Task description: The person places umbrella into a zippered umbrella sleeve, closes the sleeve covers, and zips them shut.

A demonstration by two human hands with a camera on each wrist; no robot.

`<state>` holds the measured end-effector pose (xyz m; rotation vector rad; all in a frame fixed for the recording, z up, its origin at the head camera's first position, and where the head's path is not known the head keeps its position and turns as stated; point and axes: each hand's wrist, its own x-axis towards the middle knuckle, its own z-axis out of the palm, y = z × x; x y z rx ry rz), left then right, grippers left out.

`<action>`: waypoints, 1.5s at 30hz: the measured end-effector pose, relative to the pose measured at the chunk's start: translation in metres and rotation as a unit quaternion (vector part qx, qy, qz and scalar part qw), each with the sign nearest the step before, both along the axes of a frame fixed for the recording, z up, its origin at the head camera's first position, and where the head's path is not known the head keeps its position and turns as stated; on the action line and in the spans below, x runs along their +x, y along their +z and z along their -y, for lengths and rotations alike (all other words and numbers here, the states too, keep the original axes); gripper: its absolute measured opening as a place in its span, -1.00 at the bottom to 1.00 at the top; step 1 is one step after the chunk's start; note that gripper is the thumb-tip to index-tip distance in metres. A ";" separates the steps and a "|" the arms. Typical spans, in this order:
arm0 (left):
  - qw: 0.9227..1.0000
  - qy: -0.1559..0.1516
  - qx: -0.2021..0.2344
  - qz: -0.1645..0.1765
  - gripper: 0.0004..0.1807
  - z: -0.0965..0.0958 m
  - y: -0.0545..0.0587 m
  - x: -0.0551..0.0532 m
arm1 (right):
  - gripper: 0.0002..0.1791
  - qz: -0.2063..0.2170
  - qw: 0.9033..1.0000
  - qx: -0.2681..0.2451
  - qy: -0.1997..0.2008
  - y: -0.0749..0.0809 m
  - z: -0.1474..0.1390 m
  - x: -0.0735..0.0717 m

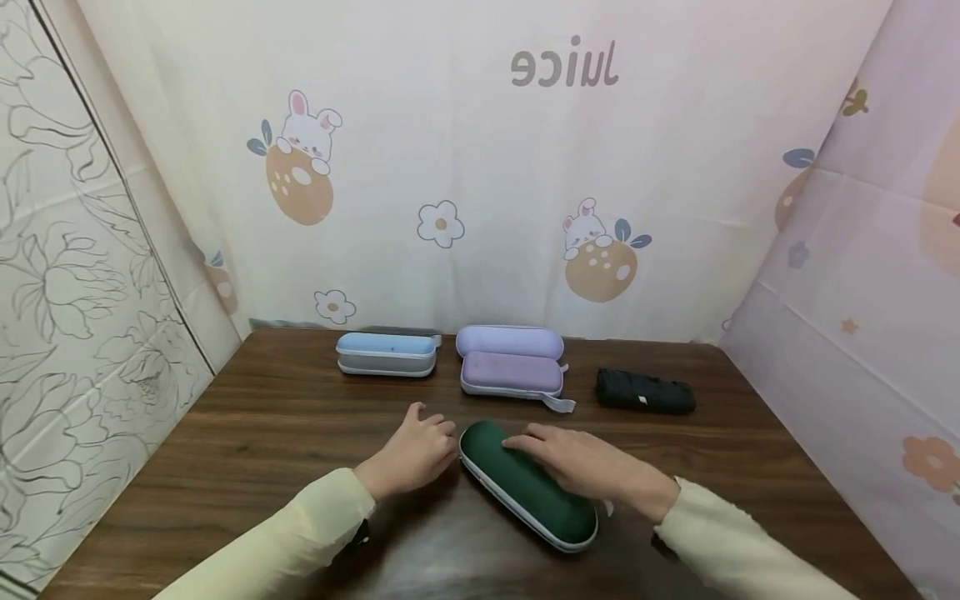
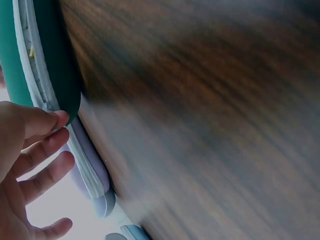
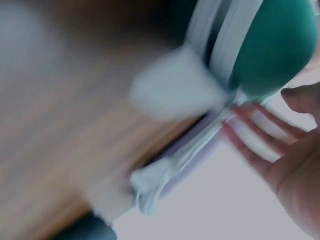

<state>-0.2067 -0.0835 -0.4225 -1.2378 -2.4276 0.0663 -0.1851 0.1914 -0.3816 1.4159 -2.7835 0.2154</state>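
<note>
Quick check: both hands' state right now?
Left hand: closed, thumb and index finger pinching at the pale zipper edging of the long, rounded dark-green case.
Right hand: open, laid over that case.

I read this as a screened-off corner, probably in a home: rabbit-and-fruit cloth (image 1: 495, 167) hangs behind a wood-grain table (image 1: 262, 442), and a panel (image 1: 67, 275) of outlined flowers lines the left side of my remote view.
</note>
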 end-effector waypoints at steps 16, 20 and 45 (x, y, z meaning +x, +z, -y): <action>0.999 0.036 -0.005 0.032 -0.91 -0.013 0.001 -0.018 | -0.33 -0.123 0.966 0.138 0.180 0.015 0.006 -0.014; 0.999 0.030 -0.020 0.010 -0.90 -0.016 0.002 -0.016 | -0.22 -0.129 0.964 0.155 0.176 0.017 0.013 -0.015; 0.997 -0.023 -0.076 -0.005 -0.91 -0.011 0.004 0.013 | -0.11 -0.123 0.985 0.083 0.091 0.004 0.019 -0.025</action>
